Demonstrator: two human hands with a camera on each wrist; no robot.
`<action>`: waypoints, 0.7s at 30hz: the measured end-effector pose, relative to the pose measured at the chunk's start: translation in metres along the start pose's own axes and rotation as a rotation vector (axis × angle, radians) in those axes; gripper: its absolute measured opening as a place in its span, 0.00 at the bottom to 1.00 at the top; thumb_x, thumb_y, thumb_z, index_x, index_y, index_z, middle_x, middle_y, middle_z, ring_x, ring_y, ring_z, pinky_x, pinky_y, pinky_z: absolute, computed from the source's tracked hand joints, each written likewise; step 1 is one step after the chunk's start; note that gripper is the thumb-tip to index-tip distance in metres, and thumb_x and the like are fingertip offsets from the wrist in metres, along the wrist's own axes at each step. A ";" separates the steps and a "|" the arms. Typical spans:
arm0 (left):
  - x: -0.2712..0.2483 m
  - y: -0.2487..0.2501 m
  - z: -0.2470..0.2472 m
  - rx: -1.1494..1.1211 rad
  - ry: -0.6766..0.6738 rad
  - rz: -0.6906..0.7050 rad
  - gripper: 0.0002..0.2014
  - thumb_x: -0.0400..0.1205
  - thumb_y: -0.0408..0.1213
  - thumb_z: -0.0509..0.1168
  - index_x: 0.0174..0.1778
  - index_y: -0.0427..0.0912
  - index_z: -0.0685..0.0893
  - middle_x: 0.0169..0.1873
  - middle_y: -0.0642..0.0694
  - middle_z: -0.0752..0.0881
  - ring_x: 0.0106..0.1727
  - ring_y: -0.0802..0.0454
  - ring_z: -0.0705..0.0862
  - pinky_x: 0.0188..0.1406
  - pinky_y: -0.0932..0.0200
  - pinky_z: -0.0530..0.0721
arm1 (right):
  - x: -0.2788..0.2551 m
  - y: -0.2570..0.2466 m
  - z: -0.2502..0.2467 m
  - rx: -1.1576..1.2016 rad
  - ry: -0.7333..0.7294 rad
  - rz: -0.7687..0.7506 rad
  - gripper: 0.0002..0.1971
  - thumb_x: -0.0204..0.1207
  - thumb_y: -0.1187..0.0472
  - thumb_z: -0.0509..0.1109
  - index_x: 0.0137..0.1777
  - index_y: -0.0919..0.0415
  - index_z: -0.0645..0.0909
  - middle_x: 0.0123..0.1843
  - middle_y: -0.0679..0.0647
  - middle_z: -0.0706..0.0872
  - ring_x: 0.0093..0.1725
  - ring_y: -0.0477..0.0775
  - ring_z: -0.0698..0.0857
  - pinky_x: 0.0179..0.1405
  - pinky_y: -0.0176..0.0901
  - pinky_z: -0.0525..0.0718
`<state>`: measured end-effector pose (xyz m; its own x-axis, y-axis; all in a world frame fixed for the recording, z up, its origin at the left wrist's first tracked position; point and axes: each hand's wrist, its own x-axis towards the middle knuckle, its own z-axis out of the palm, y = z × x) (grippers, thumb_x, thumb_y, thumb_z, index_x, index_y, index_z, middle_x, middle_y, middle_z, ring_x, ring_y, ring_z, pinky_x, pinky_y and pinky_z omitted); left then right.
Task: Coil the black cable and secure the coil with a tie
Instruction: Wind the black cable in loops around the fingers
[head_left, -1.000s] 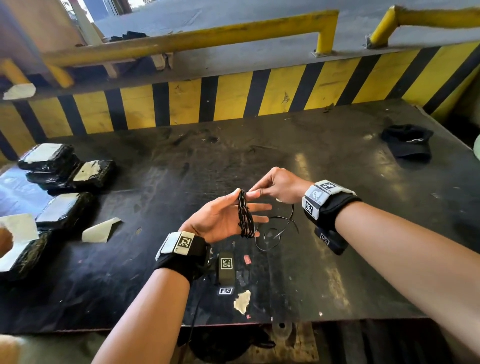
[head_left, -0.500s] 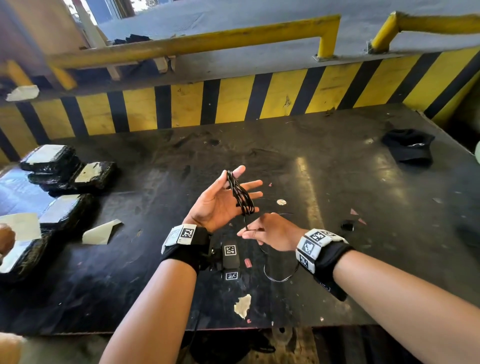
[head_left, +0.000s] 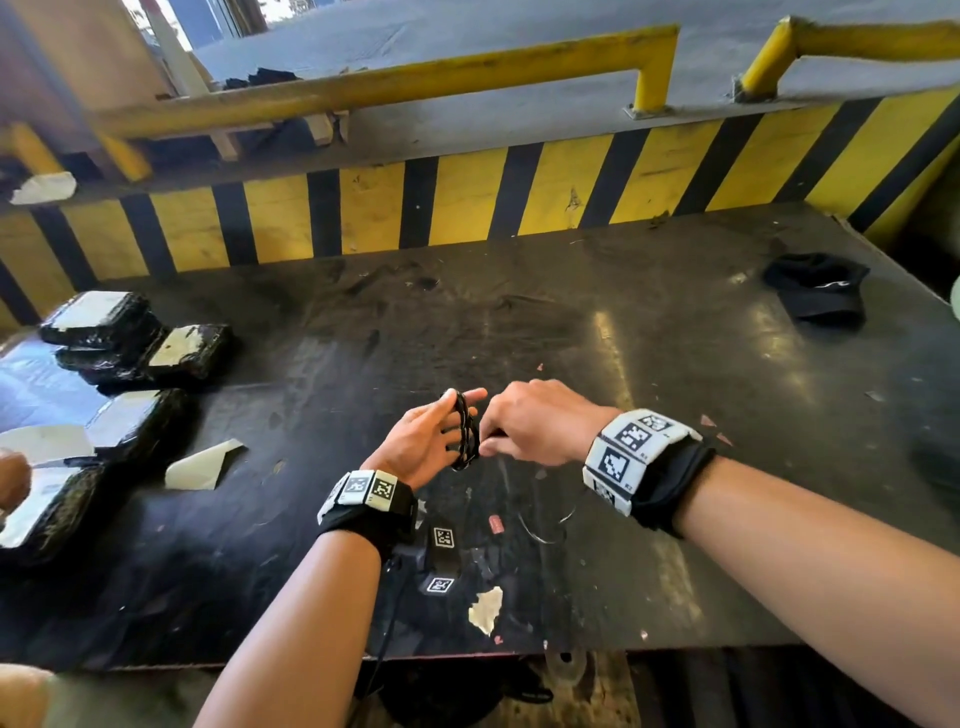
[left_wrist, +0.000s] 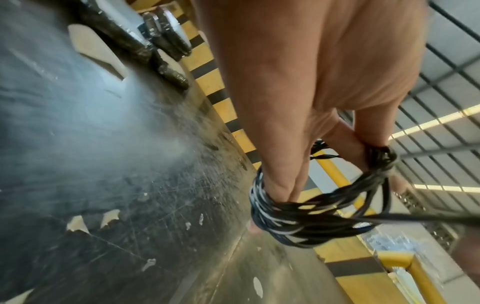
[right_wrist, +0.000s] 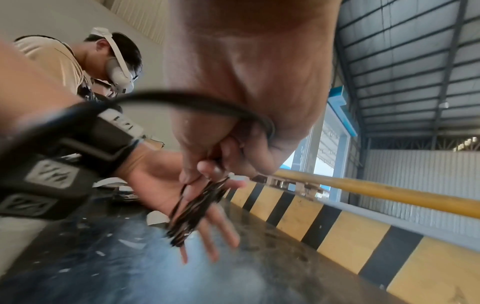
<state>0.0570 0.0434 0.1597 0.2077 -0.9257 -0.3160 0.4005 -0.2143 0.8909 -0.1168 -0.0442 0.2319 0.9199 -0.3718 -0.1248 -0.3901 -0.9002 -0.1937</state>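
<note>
A thin black cable (head_left: 466, 431) is wound in several loops around the straight fingers of my left hand (head_left: 441, 426), held above the dark table (head_left: 675, 364). In the left wrist view the coil (left_wrist: 298, 222) circles the fingers (left_wrist: 280, 179). My right hand (head_left: 491, 441) sits just right of the coil and pinches the cable's free length. The right wrist view shows my right hand (right_wrist: 202, 176) pinching a strand at the coil (right_wrist: 192, 209), with the cable arching back past the wrist. A loose tail (head_left: 540, 530) lies on the table under the hands. I see no tie.
Black wrapped packs (head_left: 135, 338) and a paper scrap (head_left: 202, 465) lie at the left, where another person's hand (head_left: 10, 478) shows at the edge. A black cap (head_left: 815, 286) sits far right. A yellow-black striped barrier (head_left: 467, 202) backs the table. A tagged black device (head_left: 444, 545) lies near the front edge.
My right hand dropped below the coil with the cable, then came back up beside the left fingertips, laying another turn. The loose tail on the table has grown shorter.
</note>
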 end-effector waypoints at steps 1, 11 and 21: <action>-0.002 -0.002 0.000 0.014 -0.023 -0.015 0.20 0.91 0.49 0.56 0.65 0.44 0.90 0.57 0.38 0.88 0.50 0.45 0.86 0.49 0.50 0.84 | 0.002 0.002 -0.008 -0.020 0.017 -0.003 0.12 0.82 0.43 0.70 0.59 0.42 0.90 0.58 0.51 0.91 0.58 0.59 0.89 0.51 0.49 0.81; -0.009 -0.004 0.008 0.100 -0.174 -0.156 0.22 0.84 0.52 0.64 0.65 0.42 0.91 0.79 0.26 0.74 0.65 0.36 0.72 0.61 0.46 0.80 | 0.023 0.027 -0.054 0.013 0.155 0.090 0.07 0.73 0.42 0.77 0.47 0.40 0.92 0.51 0.45 0.91 0.53 0.56 0.89 0.44 0.44 0.74; -0.013 0.006 0.023 -0.015 -0.239 -0.162 0.21 0.87 0.53 0.60 0.61 0.42 0.91 0.76 0.29 0.79 0.73 0.30 0.78 0.61 0.36 0.81 | 0.025 0.044 -0.048 0.215 0.176 0.164 0.07 0.70 0.41 0.80 0.45 0.39 0.93 0.44 0.40 0.92 0.50 0.49 0.89 0.43 0.45 0.82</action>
<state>0.0357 0.0475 0.1765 -0.0755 -0.9275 -0.3661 0.4248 -0.3621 0.8297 -0.1089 -0.1036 0.2670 0.8295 -0.5585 -0.0046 -0.5161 -0.7632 -0.3889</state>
